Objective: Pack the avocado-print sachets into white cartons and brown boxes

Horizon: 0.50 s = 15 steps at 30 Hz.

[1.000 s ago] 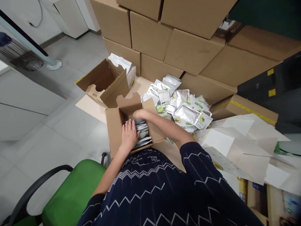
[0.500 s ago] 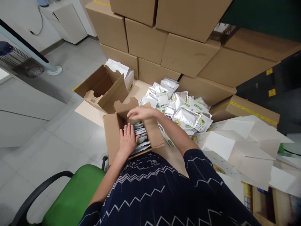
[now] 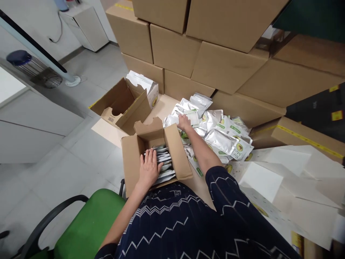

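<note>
Several flat foil pouches (image 3: 166,166) stand in a row inside an open cardboard box (image 3: 176,151) in front of me. My left hand (image 3: 149,168) lies over them with its fingers stretched out, holding nothing. Beyond the box, a loose pile of silver and white pouches (image 3: 219,140) with avocado prints covers part of the table. My right hand (image 3: 184,122) is at the near left side of this pile, its fingers curled on the edge of a pale foil pouch (image 3: 193,117). The fingertips are partly hidden.
A second open cardboard box (image 3: 136,108) stands at the back left, beside a white printed carton (image 3: 155,94). Large closed cartons (image 3: 175,46) are stacked behind the pouches. Folded white cartons (image 3: 293,180) lie on the right. A green chair (image 3: 91,219) is at my left.
My right hand has moved from above the box to the pile and closed on a pouch there. My left hand stays on the pouches in the box. The view has shifted slightly.
</note>
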Each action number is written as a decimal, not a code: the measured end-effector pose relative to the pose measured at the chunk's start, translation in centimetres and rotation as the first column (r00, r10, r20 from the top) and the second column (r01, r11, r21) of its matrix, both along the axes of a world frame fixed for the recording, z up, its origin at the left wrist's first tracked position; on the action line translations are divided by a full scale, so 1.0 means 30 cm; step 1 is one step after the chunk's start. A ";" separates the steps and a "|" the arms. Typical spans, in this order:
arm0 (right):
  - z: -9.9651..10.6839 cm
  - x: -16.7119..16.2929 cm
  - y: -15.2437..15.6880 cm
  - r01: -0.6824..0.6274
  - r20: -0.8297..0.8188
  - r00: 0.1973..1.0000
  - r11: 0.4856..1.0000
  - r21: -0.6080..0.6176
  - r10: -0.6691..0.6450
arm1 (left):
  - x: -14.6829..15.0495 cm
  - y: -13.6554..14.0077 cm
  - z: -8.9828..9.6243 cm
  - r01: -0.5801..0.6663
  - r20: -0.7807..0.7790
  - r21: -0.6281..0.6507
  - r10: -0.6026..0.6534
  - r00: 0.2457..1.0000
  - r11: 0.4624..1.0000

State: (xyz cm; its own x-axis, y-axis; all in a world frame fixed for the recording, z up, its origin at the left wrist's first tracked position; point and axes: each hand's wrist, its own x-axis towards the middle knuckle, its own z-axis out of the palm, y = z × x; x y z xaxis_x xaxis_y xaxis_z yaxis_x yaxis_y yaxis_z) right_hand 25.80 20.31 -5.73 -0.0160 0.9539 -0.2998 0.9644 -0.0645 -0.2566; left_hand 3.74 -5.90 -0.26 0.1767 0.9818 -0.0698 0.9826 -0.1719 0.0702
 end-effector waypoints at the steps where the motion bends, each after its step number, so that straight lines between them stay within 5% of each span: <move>1: -0.006 -0.008 0.003 0.005 0.033 0.999 1.000 -0.008 -0.005 | 0.000 0.000 0.001 -0.002 0.001 -0.008 0.002 1.000 1.000; 8: -0.011 -0.003 0.006 0.106 0.039 0.994 0.987 -0.121 -0.102 | 0.001 0.000 0.005 -0.005 -0.004 -0.027 0.005 1.000 1.000; 12: 0.035 0.021 -0.001 -0.046 -0.095 0.995 0.973 -0.228 0.025 | 0.001 -0.001 0.005 0.003 0.000 -0.029 -0.003 1.000 1.000; 15: 0.119 0.054 0.001 -0.147 -0.142 0.982 0.979 -0.142 0.126 | 0.002 -0.001 0.007 0.001 0.015 -0.032 0.000 1.000 0.999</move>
